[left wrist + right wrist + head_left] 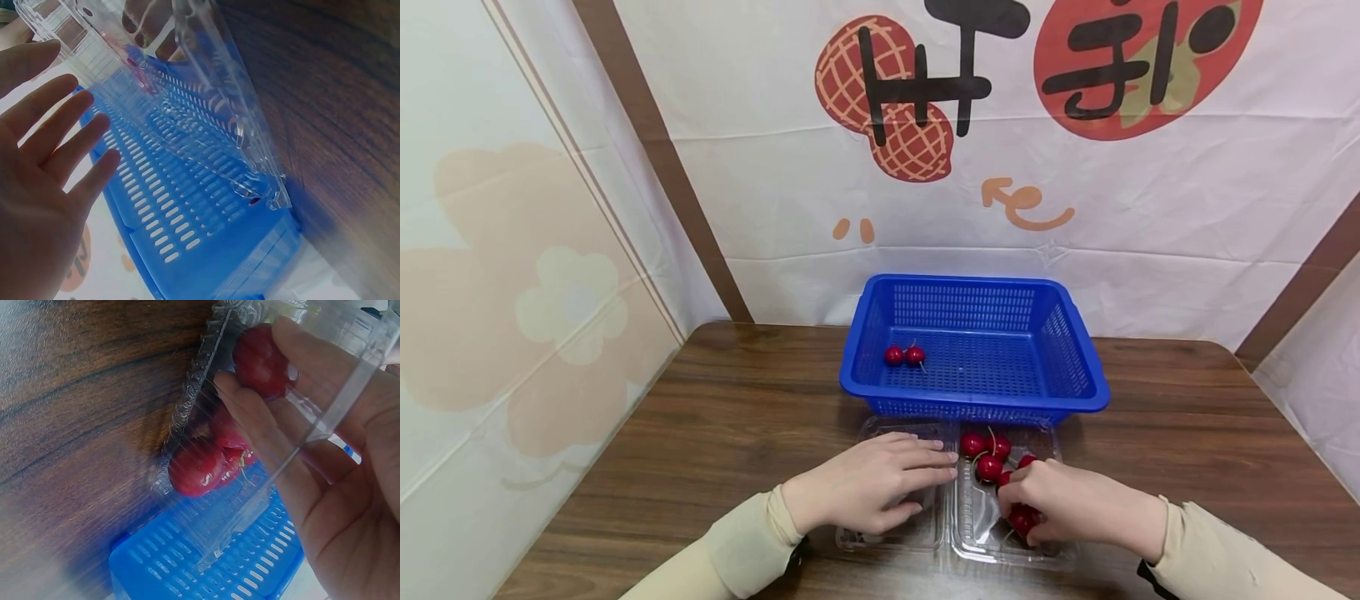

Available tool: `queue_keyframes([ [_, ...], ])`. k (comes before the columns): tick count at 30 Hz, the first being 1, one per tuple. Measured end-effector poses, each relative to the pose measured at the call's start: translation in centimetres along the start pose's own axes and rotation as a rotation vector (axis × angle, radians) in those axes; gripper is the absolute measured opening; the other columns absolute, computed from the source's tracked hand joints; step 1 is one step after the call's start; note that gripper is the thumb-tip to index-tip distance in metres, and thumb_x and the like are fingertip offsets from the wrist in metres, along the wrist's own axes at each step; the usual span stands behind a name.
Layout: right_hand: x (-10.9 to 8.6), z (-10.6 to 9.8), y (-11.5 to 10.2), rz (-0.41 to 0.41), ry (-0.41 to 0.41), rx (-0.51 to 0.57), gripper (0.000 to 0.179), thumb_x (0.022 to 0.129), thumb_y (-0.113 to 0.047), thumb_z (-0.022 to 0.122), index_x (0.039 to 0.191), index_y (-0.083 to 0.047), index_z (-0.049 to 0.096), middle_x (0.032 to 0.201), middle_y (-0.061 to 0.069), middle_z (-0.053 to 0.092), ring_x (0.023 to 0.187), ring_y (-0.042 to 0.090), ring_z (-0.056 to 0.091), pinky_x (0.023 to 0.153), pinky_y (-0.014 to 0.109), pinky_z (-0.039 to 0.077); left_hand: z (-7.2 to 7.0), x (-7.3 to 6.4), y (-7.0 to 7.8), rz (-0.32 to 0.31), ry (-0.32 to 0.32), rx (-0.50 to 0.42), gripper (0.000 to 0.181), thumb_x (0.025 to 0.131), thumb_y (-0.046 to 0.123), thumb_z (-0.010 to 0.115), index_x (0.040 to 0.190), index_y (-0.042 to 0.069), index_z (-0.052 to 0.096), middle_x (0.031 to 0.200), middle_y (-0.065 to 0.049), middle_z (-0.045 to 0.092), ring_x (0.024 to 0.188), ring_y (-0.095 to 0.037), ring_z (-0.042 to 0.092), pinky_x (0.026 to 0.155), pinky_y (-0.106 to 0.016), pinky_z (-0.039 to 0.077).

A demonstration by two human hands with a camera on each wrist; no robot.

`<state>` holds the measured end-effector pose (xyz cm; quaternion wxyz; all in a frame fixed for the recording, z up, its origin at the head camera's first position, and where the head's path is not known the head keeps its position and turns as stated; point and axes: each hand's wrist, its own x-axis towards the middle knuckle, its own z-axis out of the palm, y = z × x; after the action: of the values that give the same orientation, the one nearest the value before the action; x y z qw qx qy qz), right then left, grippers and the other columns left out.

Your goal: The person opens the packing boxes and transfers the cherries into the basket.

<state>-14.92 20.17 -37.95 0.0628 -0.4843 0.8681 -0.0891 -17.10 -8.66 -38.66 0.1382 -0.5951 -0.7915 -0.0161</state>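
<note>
A clear plastic clamshell box (976, 510) lies unfolded on the table, with several red cherries (988, 467) in its right half. My right hand (1067, 504) reaches down into that half. In the right wrist view, its thumb and forefinger pinch one cherry (262, 360), while other cherries (195, 467) lie past the fingertips, seen through the clear wall. Over the left half of the box is my left hand (872, 485), palm down with its fingers extended toward the middle fold. The left wrist view shows these fingers (65, 137) spread slightly and holding nothing.
Right behind the box stands a blue perforated basket (973, 402), with two stemmed cherries (915, 355) at its left side. A printed cloth (760, 192) hangs behind the brown wooden table (730, 400).
</note>
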Motion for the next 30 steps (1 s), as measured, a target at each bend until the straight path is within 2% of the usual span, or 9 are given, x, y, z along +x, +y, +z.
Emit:
queue_keyframes([
  [15, -0.4, -1.2, 0.0, -0.060, 0.064, 0.026, 0.024, 0.068, -0.019, 0.081, 0.086, -0.025, 0.065, 0.079, -0.017, 0.059, 0.069, -0.008, 0.050, 0.057, 0.008, 0.041, 0.3, 0.1, 0.1, 0.004, 0.003, -0.020, 0.050, 0.088, 0.032, 0.060, 0.135, 0.017, 0.053, 0.139, 0.003, 0.052, 0.133, -0.016, 0.044, 0.110, -0.033, 0.037],
  [19, -0.7, -1.8, 0.1, -0.058, 0.077, 0.032, 0.025, 0.069, -0.018, 0.080, 0.088, -0.022, 0.065, 0.079, -0.017, 0.058, 0.068, -0.008, 0.049, 0.057, 0.007, 0.041, 0.3, 0.1, 0.1, 0.002, 0.001, -0.015, 0.050, 0.088, 0.033, 0.060, 0.136, 0.018, 0.052, 0.139, 0.004, 0.052, 0.133, -0.016, 0.044, 0.112, -0.032, 0.035],
  [25, -0.9, -2.8, 0.4, -0.051, 0.104, 0.045, 0.025, 0.070, -0.017, 0.080, 0.091, -0.020, 0.066, 0.085, -0.013, 0.064, 0.072, -0.007, 0.054, 0.059, 0.010, 0.046, 0.3, 0.1, 0.1, 0.005, -0.004, -0.013, 0.050, 0.089, 0.033, 0.060, 0.136, 0.017, 0.052, 0.140, 0.003, 0.051, 0.133, -0.016, 0.044, 0.112, -0.031, 0.034],
  [30, -1.0, -3.7, 1.0, -0.035, 0.124, 0.076, 0.026, 0.071, -0.013, 0.079, 0.093, -0.019, 0.066, 0.086, -0.010, 0.064, 0.067, -0.008, 0.052, 0.056, 0.010, 0.045, 0.2, 0.1, 0.1, 0.009, -0.003, -0.014, 0.050, 0.088, 0.032, 0.061, 0.135, 0.016, 0.053, 0.140, 0.002, 0.052, 0.132, -0.017, 0.045, 0.112, -0.031, 0.035],
])
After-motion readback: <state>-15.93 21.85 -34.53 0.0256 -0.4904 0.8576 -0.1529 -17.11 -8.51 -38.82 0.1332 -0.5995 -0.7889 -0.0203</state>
